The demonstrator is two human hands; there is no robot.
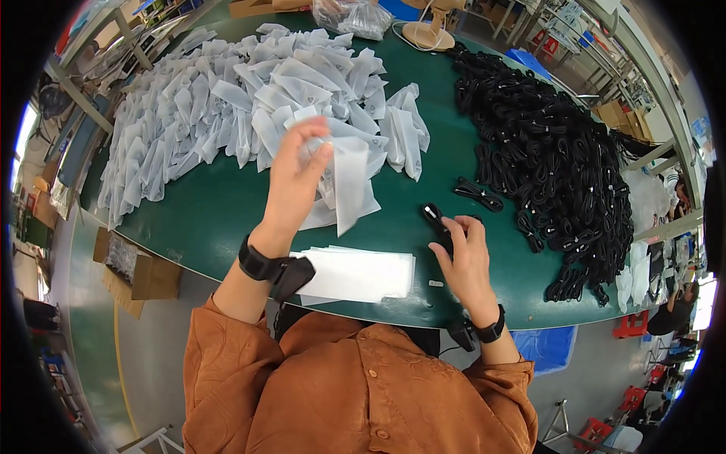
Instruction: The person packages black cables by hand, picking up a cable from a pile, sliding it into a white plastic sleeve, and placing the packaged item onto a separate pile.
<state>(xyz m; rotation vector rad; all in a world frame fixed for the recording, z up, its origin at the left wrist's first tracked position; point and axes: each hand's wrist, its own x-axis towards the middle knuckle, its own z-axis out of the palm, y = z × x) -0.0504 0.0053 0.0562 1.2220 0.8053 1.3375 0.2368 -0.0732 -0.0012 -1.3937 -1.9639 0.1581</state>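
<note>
Left hand (296, 175) pinching a white bag (349, 181) hanging long-axis down, right hand (463, 256) gripping a black cable bundle (436, 222) just right and nearer.

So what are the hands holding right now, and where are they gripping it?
The left hand pinches a white translucent bag by its upper edge. The right hand grips a black coiled cable bundle around its near end.
</note>
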